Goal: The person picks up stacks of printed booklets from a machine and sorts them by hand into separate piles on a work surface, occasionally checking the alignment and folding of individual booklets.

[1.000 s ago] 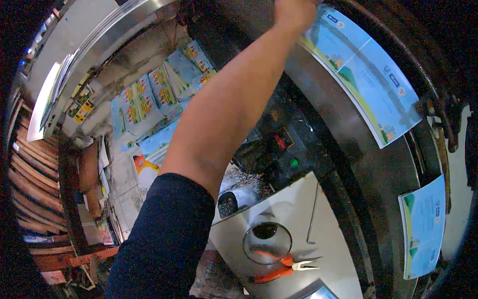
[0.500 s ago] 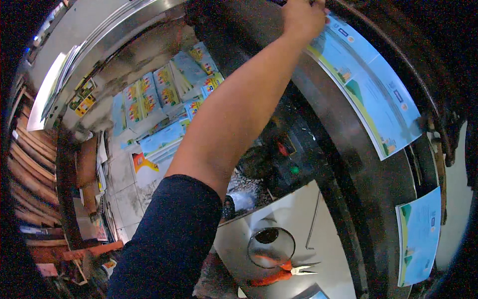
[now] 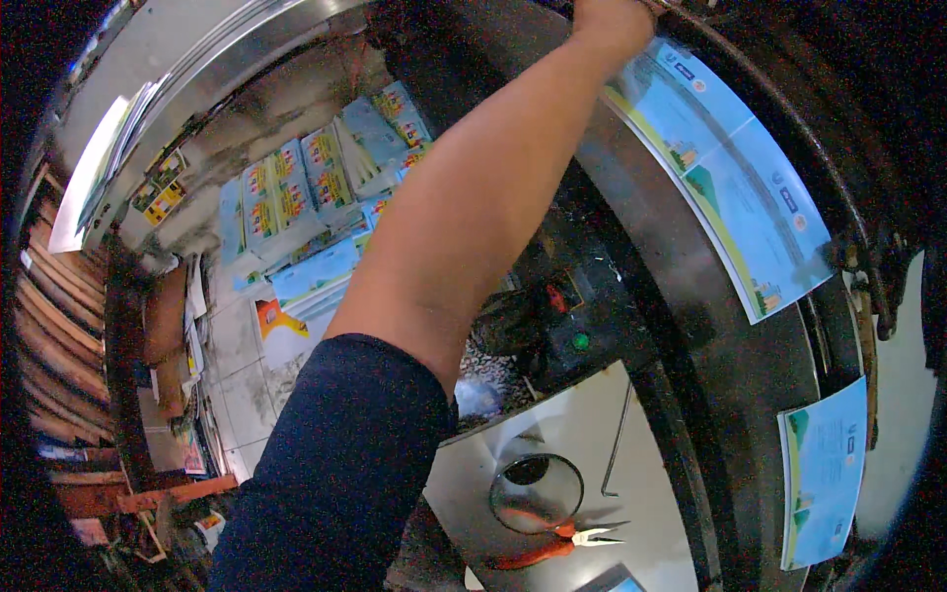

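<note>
My left hand (image 3: 617, 25) reaches to the top edge of the picture, where its fingers are cut off from sight. Bare forearm and dark sleeve cross the middle of the view. Beside the wrist, a stack of light-blue printed sheets (image 3: 740, 187) lies along a dark metal machine bed (image 3: 681, 266). Whether the hand touches the sheets or holds anything does not show. A smaller stack of blue printed sheets (image 3: 826, 479) sits at the lower right. My right hand is out of view.
Pliers with orange handles (image 3: 552, 545), a round black-rimmed ring (image 3: 582, 483) and an L-shaped metal rod (image 3: 619, 444) lie on a pale panel (image 3: 651, 533). A green button (image 3: 581, 341) shows on the dark machine. Stacked printed booklets (image 3: 286, 202) stand on the tiled floor (image 3: 242, 395).
My left hand has moved slightly up, so its fingers have slipped past the top edge. The sheets and tools show only a slight shift of the view.
</note>
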The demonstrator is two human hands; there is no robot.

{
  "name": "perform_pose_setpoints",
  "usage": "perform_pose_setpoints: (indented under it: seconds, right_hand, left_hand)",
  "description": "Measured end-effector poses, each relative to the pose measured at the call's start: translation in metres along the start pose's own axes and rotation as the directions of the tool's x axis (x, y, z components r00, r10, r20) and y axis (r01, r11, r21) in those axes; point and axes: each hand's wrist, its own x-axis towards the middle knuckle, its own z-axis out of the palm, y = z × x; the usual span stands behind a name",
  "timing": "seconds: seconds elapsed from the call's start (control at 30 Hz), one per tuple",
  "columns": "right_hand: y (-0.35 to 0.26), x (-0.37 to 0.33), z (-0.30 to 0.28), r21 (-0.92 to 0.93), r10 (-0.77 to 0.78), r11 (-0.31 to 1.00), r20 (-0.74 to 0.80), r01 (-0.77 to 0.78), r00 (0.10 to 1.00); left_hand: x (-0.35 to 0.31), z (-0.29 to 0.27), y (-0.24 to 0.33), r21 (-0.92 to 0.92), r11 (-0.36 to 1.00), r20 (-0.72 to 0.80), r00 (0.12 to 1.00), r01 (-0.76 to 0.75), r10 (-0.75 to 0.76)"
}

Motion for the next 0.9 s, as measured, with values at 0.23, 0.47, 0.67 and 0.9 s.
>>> perform_pose_setpoints:
  seconds: [0.23, 0.47, 0.67, 0.9]
  right_hand:
    - [0.002, -0.002, -0.003, -0.036, -0.035, 0.999, 0.022, 0.036, 0.999]
    - [0.006, -0.002, -0.007, -0.059, -0.061, 0.996, 0.037, 0.064, 0.997]
    - [0.011, -0.005, -0.011, -0.075, -0.099, 0.992, 0.046, 0.102, 0.994]
    - [0.048, -0.003, -0.027, 0.018, -0.342, 0.94, 0.082, 0.341, 0.936]
  left_hand:
    - [-0.013, -0.008, 0.027, -0.107, 0.977, 0.194, 0.968, 0.184, -0.161]
    - [-0.022, -0.004, 0.032, -0.052, 0.996, 0.09, 0.993, 0.078, -0.073]
    - [-0.02, -0.002, 0.016, 0.113, 0.953, 0.209, 0.931, 0.28, -0.298]
    - [-0.087, 0.019, 0.01, 0.475, 0.86, -0.063, 0.968, -0.184, 0.242]
